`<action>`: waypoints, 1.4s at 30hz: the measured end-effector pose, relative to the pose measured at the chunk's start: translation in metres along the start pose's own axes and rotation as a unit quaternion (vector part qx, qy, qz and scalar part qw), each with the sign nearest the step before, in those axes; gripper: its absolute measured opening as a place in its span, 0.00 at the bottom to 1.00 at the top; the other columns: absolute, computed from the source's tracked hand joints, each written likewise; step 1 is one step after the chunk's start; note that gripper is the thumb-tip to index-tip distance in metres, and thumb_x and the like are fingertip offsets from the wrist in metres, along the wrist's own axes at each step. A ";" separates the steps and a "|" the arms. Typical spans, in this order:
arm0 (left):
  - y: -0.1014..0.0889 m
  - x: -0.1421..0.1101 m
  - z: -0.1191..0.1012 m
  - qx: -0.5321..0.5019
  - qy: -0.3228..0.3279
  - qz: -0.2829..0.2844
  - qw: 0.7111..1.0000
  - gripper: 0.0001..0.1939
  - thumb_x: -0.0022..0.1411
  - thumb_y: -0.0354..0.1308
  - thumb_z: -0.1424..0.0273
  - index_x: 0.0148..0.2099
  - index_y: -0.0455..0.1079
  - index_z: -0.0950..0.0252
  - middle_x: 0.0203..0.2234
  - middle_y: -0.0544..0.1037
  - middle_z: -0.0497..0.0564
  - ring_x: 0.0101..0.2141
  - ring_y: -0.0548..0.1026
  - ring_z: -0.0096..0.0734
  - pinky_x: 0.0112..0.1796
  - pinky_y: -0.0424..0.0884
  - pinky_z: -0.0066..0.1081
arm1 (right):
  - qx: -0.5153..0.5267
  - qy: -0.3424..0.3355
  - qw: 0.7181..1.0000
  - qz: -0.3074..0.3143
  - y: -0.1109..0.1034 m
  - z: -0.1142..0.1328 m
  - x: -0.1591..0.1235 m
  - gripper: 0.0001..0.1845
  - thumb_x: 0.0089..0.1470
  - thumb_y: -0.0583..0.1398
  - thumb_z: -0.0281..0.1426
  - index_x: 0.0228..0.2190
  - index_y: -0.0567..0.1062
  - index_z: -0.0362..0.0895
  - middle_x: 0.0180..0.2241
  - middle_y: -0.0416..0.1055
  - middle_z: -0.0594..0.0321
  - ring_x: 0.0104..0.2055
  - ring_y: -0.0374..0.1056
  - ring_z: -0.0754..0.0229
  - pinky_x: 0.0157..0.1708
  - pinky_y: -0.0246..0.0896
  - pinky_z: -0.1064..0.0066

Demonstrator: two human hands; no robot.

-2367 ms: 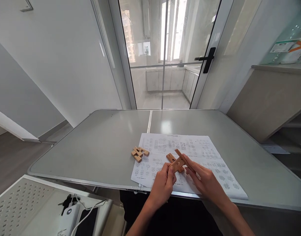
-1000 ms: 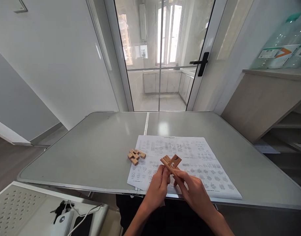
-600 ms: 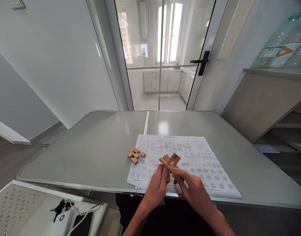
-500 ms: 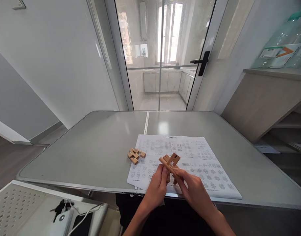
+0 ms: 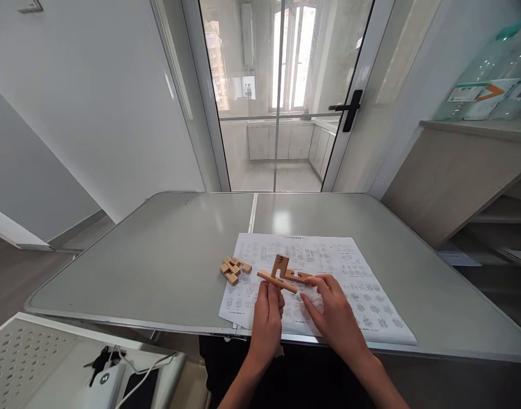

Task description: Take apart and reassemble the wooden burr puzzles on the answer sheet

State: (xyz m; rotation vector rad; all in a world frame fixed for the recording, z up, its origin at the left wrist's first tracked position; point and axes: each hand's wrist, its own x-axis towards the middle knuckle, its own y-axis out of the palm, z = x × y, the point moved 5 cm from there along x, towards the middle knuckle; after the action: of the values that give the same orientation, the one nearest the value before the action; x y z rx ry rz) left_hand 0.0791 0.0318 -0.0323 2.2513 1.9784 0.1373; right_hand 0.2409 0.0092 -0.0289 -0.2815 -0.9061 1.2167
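A slim wooden puzzle piece (image 5: 277,281) is clamped in the left hand (image 5: 267,321), with a marked wooden puzzle piece (image 5: 280,262) raised just behind it. The right hand (image 5: 334,312) is held with thumb and forefinger apart, beside a notched wooden puzzle piece (image 5: 297,276); whether contact is made cannot be told. Beneath, a printed sheet (image 5: 383,326) is spread on the tabletop (image 5: 170,255), its left edge met by a small wooden cluster (image 5: 232,270).

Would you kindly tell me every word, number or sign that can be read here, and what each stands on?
One black mark on a wooden piece: perhaps a turned "3", not certain.
Paper sheet: printed heading and captions, too small to read.
Bottle labels: too blurred to read.
White device: round mark, too small to read.
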 end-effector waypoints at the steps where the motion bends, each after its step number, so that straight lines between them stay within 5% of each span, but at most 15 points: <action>1: 0.000 0.000 0.000 0.001 0.001 0.004 1.000 0.25 0.70 0.50 0.43 0.39 0.61 0.62 0.26 0.56 0.42 0.25 0.55 0.24 0.26 0.57 0.25 | -0.015 0.001 1.000 -0.009 0.001 -0.003 0.003 0.14 0.66 0.58 0.33 0.53 0.70 0.50 0.52 0.69 0.52 0.55 0.69 0.44 0.53 0.70 0.48; 5: 0.000 -0.001 -0.001 0.004 0.006 0.016 1.000 0.24 0.71 0.49 0.45 0.39 0.61 0.62 0.25 0.56 0.41 0.24 0.53 0.24 0.24 0.53 0.24 | -0.066 -0.015 0.998 -0.001 0.007 -0.013 0.017 0.20 0.63 0.61 0.30 0.56 0.70 0.47 0.54 0.71 0.50 0.56 0.66 0.41 0.56 0.66 0.45; 12: 0.002 -0.001 -0.004 -0.011 0.001 0.040 0.999 0.23 0.72 0.50 0.46 0.39 0.61 0.62 0.25 0.55 0.41 0.24 0.52 0.23 0.23 0.52 0.24 | -0.040 0.004 0.998 0.050 0.012 -0.031 0.024 0.08 0.66 0.58 0.31 0.46 0.75 0.48 0.45 0.73 0.54 0.48 0.69 0.45 0.47 0.70 0.51; 22: 0.003 0.000 -0.008 -0.019 -0.004 0.045 0.999 0.24 0.70 0.53 0.45 0.41 0.64 0.62 0.24 0.55 0.41 0.23 0.52 0.23 0.24 0.53 0.24 | -0.029 0.011 0.998 0.049 0.000 -0.028 0.023 0.09 0.67 0.57 0.35 0.36 0.76 0.49 0.37 0.76 0.57 0.40 0.73 0.50 0.38 0.70 0.60; 28: 0.002 -0.001 -0.010 0.011 0.009 0.035 0.999 0.22 0.71 0.53 0.47 0.43 0.66 0.62 0.25 0.60 0.43 0.24 0.57 0.24 0.25 0.58 0.24 | 0.128 0.138 0.982 0.033 -0.015 -0.026 0.017 0.17 0.67 0.57 0.47 0.34 0.74 0.49 0.30 0.73 0.62 0.28 0.67 0.56 0.28 0.63 0.67; 31: 0.002 -0.001 -0.009 0.017 0.010 0.038 0.999 0.22 0.72 0.52 0.47 0.44 0.66 0.62 0.24 0.61 0.42 0.23 0.58 0.23 0.24 0.57 0.23 | 0.348 0.228 0.908 0.045 -0.015 -0.017 0.007 0.19 0.65 0.59 0.50 0.35 0.74 0.47 0.29 0.70 0.63 0.29 0.64 0.59 0.29 0.64 0.68; 37: 0.002 -0.001 -0.010 0.026 0.038 0.040 0.998 0.22 0.73 0.50 0.49 0.42 0.67 0.63 0.24 0.65 0.43 0.23 0.60 0.23 0.24 0.60 0.24 | 0.671 0.360 0.643 0.082 0.006 0.017 -0.015 0.12 0.58 0.67 0.40 0.36 0.74 0.45 0.32 0.66 0.64 0.26 0.55 0.65 0.24 0.58 0.73; 39: 0.002 -0.001 -0.011 0.026 0.039 0.043 0.998 0.21 0.74 0.50 0.49 0.42 0.66 0.63 0.24 0.65 0.43 0.23 0.60 0.22 0.24 0.60 0.24 | 0.710 0.360 0.597 0.101 0.010 0.027 -0.018 0.10 0.58 0.66 0.38 0.34 0.74 0.45 0.31 0.63 0.64 0.25 0.52 0.65 0.22 0.55 0.74; 42: 0.002 -0.001 -0.012 0.023 0.039 0.043 0.998 0.21 0.74 0.49 0.50 0.41 0.65 0.63 0.25 0.65 0.43 0.23 0.60 0.22 0.25 0.60 0.24 | 0.736 0.346 0.570 0.118 0.011 0.038 -0.021 0.09 0.59 0.64 0.37 0.33 0.74 0.45 0.28 0.58 0.67 0.24 0.47 0.65 0.22 0.52 0.74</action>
State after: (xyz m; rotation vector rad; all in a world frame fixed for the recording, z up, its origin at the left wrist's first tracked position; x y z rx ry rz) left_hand 0.0794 0.0308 -0.0202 2.3966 1.9409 0.1939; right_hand 0.2045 -0.0155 -0.0216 0.5068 1.0155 1.5315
